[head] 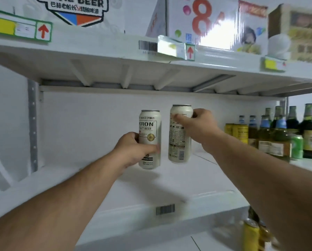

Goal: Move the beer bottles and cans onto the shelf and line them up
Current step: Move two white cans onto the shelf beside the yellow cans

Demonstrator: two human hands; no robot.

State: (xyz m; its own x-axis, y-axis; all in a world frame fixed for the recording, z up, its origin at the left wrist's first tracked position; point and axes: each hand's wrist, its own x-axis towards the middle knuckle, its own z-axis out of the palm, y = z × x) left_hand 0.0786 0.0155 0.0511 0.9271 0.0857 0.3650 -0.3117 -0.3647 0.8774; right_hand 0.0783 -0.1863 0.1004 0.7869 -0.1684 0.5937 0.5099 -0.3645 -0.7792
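Left hand: wrapped round the lower half of a white can — "KRON" label faces out, and its base looks just clear of the white shelf, though I can't be sure.
Right hand: pinching a second can near its top, thumb across the front; it hangs upright just right of the first one, back label showing, base apparently a little above the board.
Right of the right hand: bottles and yellow cans already stand bunched at the back of the same shelf — a green can in front of them.
Below the right arm: a yellow-topped can sits lower down, blurred; I take it as stock not yet moved.
Progress: partway, I'd say — one group shelved, this pair about to land, the left stretch bare.
Contents: both white cans look sealed; fill unseen.
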